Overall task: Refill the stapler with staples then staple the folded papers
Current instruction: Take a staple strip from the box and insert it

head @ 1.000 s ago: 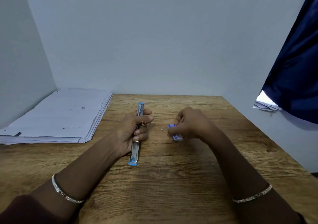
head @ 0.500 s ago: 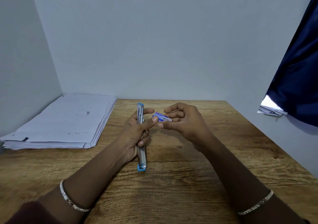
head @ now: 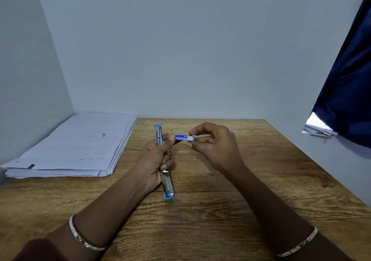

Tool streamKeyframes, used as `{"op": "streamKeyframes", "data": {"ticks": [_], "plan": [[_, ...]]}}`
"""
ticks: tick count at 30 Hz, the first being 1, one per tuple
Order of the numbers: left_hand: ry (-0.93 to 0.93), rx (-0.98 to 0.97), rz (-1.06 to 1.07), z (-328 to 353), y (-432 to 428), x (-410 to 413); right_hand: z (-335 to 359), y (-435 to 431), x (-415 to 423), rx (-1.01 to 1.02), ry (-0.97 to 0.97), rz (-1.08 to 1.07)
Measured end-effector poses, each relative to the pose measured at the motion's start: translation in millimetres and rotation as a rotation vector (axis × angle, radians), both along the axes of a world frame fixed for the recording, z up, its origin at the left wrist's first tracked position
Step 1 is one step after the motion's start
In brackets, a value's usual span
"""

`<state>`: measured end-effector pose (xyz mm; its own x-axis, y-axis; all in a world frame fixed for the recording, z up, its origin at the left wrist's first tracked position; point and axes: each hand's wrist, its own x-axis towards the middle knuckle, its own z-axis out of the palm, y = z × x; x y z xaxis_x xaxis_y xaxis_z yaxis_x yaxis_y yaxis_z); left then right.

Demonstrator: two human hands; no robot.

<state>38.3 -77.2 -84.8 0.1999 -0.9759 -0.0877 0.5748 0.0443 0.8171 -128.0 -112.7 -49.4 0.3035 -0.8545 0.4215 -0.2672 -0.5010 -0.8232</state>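
A blue and silver stapler (head: pixel 167 183) is swung fully open into one long line above the wooden table (head: pixel 200 216). My left hand (head: pixel 155 163) grips it round the hinge, and its thumb and a fingertip also pinch the left end of a small blue staple box (head: pixel 181 137). My right hand (head: pixel 215 144) pinches the box's right end, where the white inner part shows. A tiny metal bit (head: pixel 195 160), probably a stray staple, lies on the table under the right hand. A stack of white papers (head: pixel 76 144) lies at the left.
Grey walls close the table at the back and left. A dark blue curtain (head: pixel 349 84) hangs at the right, with a few papers (head: pixel 319 129) beneath it beyond the table's right edge.
My right hand lifted the staple box off the table and brought it up to my left hand. Both hands now hold the box, and the stapler stays in my left hand.
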Motion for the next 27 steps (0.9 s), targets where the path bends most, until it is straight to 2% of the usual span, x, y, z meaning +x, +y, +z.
{"op": "streamKeyframes", "data": {"ticks": [3,17,19,21,24,27], "plan": [[0.014,0.003,-0.001,2,0,1,1,-1,1,-0.085,0.022,-0.035],[-0.016,-0.092,-0.032,-3,-5,8,6,-2,-4,-0.146,0.169,-0.054],[-0.031,-0.108,-0.035,-3,-6,9,8,-4,-6,-0.077,0.146,-0.023],[-0.050,-0.134,-0.033,-4,-7,10,9,-6,-9,0.053,0.037,0.035],[-0.081,-0.162,-0.053,-5,-7,10,9,-9,-10,0.186,-0.120,0.015],[-0.132,-0.197,-0.095,-4,-5,7,8,-10,-10,0.252,-0.111,-0.003]]}}
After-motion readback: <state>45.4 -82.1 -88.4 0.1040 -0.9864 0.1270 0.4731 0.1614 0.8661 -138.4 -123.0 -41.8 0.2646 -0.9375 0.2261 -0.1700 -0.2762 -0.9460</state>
